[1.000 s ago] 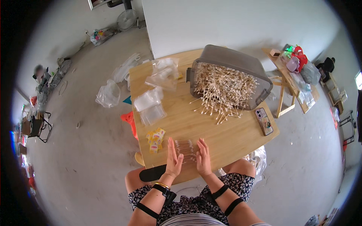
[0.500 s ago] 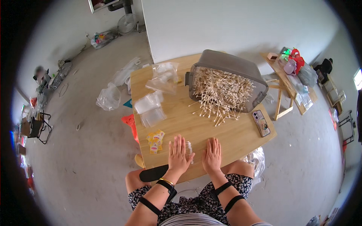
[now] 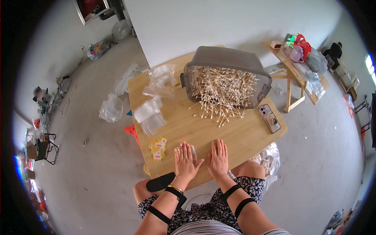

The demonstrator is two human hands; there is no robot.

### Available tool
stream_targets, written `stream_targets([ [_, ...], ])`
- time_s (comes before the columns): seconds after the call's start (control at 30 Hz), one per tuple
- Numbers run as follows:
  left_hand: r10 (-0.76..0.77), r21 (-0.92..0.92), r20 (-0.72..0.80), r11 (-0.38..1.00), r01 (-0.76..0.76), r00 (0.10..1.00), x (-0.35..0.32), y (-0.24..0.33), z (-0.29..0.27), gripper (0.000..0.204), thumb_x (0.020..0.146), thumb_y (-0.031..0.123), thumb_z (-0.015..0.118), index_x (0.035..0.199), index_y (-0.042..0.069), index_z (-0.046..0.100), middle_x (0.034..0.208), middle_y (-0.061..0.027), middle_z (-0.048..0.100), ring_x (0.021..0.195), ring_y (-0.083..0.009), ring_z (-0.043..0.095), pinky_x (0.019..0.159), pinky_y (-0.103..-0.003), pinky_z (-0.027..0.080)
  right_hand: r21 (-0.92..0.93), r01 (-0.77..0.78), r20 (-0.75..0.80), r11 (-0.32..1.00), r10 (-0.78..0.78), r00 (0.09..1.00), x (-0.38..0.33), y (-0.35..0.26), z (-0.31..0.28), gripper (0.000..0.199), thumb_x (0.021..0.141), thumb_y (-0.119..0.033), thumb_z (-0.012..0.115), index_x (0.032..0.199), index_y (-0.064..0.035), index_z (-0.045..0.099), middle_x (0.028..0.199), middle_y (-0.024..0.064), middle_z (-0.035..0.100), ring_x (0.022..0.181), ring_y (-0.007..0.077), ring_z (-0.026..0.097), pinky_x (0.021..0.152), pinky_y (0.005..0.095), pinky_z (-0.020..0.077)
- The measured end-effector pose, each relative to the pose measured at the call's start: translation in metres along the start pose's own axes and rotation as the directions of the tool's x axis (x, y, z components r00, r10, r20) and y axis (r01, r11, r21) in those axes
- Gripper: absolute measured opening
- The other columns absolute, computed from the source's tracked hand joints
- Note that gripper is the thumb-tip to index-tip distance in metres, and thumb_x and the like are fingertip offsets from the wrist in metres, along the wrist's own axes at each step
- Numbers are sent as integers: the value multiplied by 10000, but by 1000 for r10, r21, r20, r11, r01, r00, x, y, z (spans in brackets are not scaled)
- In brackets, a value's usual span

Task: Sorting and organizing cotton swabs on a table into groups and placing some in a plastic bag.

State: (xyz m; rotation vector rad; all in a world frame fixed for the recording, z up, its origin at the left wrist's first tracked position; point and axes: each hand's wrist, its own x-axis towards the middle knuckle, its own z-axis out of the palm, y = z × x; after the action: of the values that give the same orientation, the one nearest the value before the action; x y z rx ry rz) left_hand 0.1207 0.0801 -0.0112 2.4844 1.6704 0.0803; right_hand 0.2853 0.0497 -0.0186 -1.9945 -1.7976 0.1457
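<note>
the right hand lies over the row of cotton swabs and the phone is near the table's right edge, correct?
The head view shows the left hand over the cotton swabs, not the right hand; the phone is where you say.

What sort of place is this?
Probably a makeshift workroom: a tipped grey bin spills cotton swabs onto a wooden table, and clear plastic bags lie on the table's left side.

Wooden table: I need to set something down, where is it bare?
The table is bare in the middle, between the clear bags, spilled cotton swabs and left hand, and along the right front, between the right hand and phone. Crowded: the left side, with bags and yellow packets, and the back, with the grey bin.
</note>
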Motion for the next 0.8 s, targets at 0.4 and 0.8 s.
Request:
stream_targets([
  [0.4, -221, -239, -366, 961, 138, 904, 26, -73, -27, 728, 960, 454, 547, 1498, 11, 337, 1487, -213, 415, 1417, -363, 348, 1213, -573, 129, -3, 3, -10, 1000, -4, 1000, -4, -1, -3, 566, 957, -264, 513, 1450, 3, 431, 1548, 215, 340, 1483, 354, 262, 1231, 477, 213],
  [0.8, -172, -47, -314, 985, 166, 934, 110, -165, -25, 653, 806, 267, 778, 1371, 98, 496, 1276, -130, 620, 1203, -301, 581, 1098, -468, 377, -29, -7, 19, 1000, 8, 1000, -2, -6, -1, 585, 951, -274, 512, 1447, 23, 427, 1539, 239, 344, 1476, 375, 270, 1230, 489, 209],
])
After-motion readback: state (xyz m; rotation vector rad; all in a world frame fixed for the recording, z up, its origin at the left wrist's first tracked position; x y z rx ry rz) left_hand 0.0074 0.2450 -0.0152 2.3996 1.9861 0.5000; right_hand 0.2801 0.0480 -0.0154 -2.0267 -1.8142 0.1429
